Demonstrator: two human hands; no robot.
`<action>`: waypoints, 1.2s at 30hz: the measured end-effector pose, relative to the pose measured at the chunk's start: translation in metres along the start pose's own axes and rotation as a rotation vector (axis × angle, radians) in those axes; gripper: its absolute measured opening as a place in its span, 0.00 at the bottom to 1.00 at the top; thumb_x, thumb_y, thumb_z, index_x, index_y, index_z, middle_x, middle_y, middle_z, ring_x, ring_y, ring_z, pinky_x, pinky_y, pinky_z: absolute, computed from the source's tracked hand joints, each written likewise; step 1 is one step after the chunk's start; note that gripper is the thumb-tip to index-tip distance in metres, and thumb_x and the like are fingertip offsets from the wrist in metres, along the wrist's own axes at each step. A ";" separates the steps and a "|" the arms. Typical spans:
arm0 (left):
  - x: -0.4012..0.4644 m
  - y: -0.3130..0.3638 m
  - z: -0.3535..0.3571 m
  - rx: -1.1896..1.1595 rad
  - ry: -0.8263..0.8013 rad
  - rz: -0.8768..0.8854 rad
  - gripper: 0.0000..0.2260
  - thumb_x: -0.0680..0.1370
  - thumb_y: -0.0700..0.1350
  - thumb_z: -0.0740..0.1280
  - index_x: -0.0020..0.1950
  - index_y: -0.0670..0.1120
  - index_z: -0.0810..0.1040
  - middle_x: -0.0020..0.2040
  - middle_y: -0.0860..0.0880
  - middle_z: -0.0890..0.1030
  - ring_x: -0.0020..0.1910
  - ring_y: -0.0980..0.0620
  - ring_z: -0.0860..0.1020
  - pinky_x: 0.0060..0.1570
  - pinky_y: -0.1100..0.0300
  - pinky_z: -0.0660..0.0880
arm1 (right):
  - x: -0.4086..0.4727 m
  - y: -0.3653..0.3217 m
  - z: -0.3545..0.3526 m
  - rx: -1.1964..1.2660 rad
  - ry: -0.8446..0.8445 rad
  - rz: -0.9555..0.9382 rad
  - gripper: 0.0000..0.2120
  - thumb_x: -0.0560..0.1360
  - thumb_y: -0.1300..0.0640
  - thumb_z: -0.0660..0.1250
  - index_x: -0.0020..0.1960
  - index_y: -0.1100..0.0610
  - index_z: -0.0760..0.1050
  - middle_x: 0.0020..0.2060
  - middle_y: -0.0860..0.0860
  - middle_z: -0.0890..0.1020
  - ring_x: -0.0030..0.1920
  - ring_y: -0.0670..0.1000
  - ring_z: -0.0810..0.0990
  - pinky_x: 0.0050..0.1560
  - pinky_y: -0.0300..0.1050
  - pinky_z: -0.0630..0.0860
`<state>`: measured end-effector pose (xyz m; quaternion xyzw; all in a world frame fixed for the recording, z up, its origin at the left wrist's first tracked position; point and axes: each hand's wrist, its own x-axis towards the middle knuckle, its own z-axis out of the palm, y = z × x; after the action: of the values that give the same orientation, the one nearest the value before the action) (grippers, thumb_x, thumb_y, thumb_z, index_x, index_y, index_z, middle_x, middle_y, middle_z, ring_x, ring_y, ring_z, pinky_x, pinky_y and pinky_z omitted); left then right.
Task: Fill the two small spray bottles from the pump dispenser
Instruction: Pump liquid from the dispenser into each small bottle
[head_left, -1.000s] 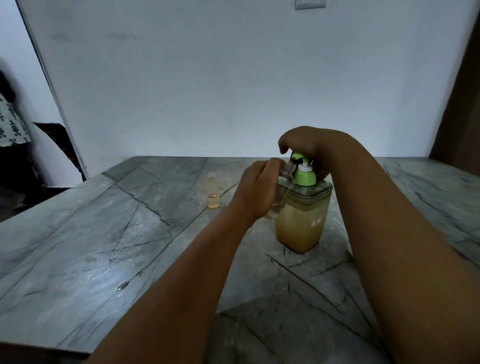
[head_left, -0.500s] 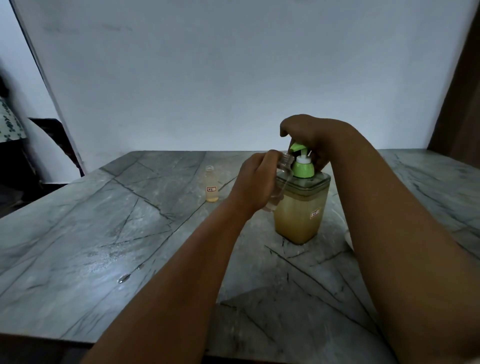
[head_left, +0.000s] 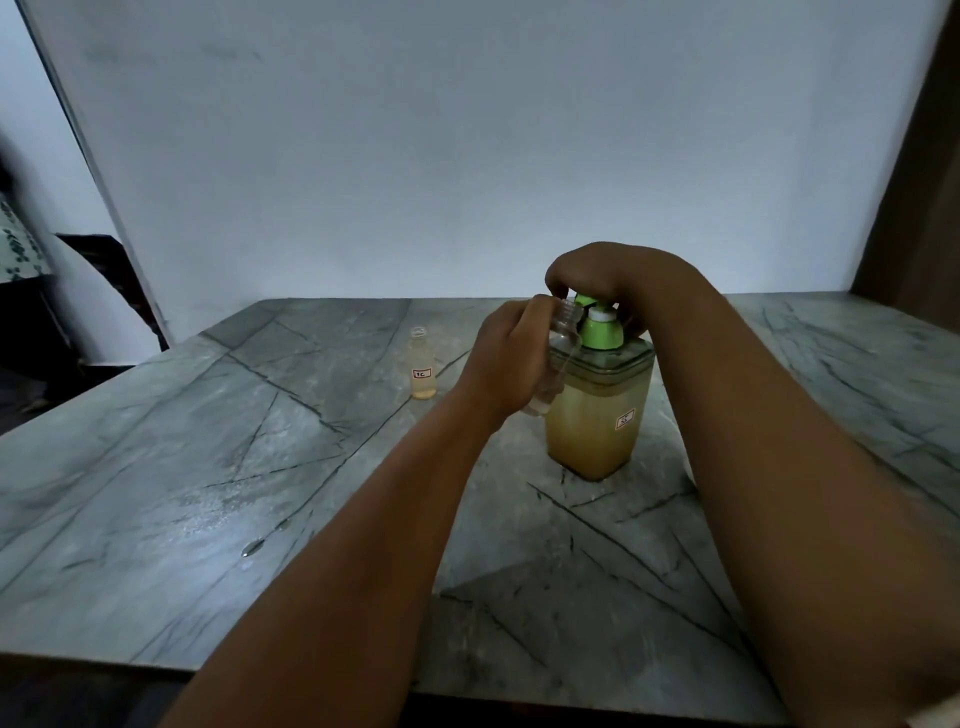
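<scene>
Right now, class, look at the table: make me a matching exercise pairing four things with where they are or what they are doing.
Things:
1. left hand
2. right hand
3. standing small bottle
4. pump dispenser

States:
A. stands alone, uncapped, on the table
B. holds a tilted clear bottle at the spout
C. holds yellowish liquid
D. rests on the green pump top

Pairs: 1-B, 2-D, 3-A, 4-C

The left hand (head_left: 506, 364) holds a clear bottle (head_left: 558, 343) at the pump dispenser (head_left: 597, 410); the right hand (head_left: 597, 280) covers the pump; 1 filled bottle (head_left: 422, 370) stands on the surface (head_left: 208, 467).
</scene>
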<state>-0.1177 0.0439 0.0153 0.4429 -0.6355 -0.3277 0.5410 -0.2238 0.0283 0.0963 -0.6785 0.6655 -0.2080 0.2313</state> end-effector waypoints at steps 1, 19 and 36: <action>0.000 0.000 0.000 -0.004 0.000 -0.004 0.15 0.79 0.48 0.55 0.37 0.46 0.77 0.31 0.47 0.78 0.37 0.43 0.75 0.42 0.46 0.71 | 0.001 0.001 -0.001 0.024 0.003 -0.004 0.09 0.76 0.58 0.56 0.38 0.60 0.64 0.34 0.56 0.69 0.34 0.55 0.68 0.43 0.48 0.69; 0.000 0.002 0.000 -0.007 -0.006 0.003 0.16 0.80 0.46 0.55 0.39 0.41 0.77 0.32 0.44 0.77 0.36 0.43 0.75 0.42 0.45 0.71 | 0.003 0.000 0.001 0.006 -0.021 0.009 0.06 0.74 0.59 0.58 0.39 0.58 0.66 0.33 0.55 0.68 0.33 0.54 0.67 0.38 0.43 0.67; -0.006 0.010 0.000 -0.055 -0.013 -0.021 0.16 0.81 0.44 0.54 0.36 0.48 0.75 0.24 0.53 0.76 0.35 0.45 0.75 0.41 0.49 0.70 | 0.005 0.001 -0.003 0.065 -0.021 0.013 0.10 0.76 0.55 0.58 0.40 0.61 0.67 0.36 0.56 0.70 0.34 0.55 0.69 0.43 0.47 0.70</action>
<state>-0.1194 0.0531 0.0218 0.4323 -0.6251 -0.3534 0.5455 -0.2266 0.0236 0.0984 -0.6684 0.6603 -0.2211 0.2615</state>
